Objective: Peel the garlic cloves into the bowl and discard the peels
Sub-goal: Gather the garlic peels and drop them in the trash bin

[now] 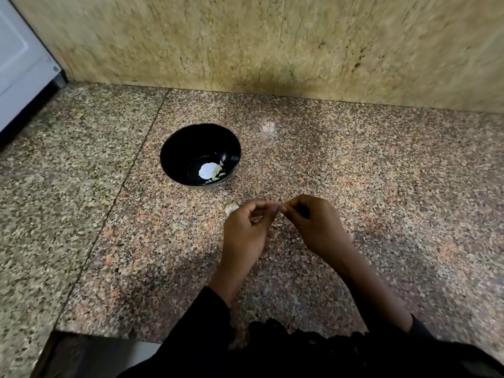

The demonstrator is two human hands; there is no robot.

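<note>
Two hands, your left hand (245,230) and right hand (311,225), pinch one garlic clove (276,207) between fingertips, bowl (174,148) waiting beyond the grip for it

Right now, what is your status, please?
Left hand and right hand pinching one garlic clove. Peeled cloves in black bowl. Nothing in the way.

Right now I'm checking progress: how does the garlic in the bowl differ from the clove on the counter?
The garlic in the bowl looks pale and smooth, seemingly peeled, and sits inside the black bowl. The clove on the counter looks whitish, lies outside, partly hidden behind the left hand. Neither is held.
</note>
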